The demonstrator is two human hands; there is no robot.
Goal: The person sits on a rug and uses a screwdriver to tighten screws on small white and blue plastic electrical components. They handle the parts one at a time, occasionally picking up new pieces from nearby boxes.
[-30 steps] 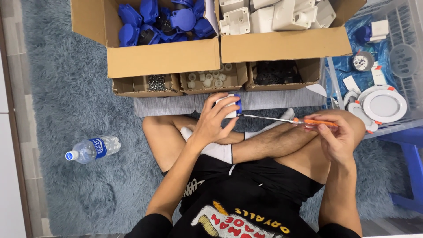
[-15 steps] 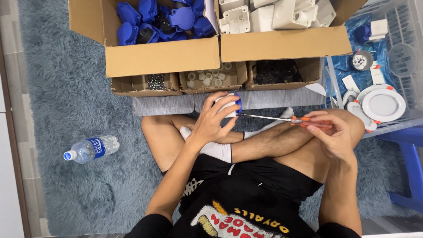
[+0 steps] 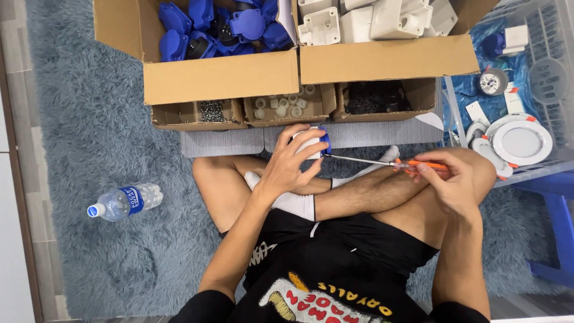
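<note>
I sit cross-legged on a blue-grey shag carpet [image 3: 89,119]. My left hand [image 3: 291,164] grips a small white housing with a blue part [image 3: 315,143], held above my shins. My right hand [image 3: 448,179] holds an orange-handled screwdriver [image 3: 382,162] lying almost level; its thin metal shaft runs left, and the tip touches the blue side of the housing.
A cardboard box of blue parts [image 3: 209,27] and one of white housings [image 3: 371,21] stand ahead. Three small boxes [image 3: 287,107] hold screws, white rings and black bits. A water bottle [image 3: 122,201] lies left. A clear bin [image 3: 520,90] with round white lamps is right.
My right hand has eased slightly down and left along the screwdriver handle. The left hand keeps the housing in place with the tip still at it.
</note>
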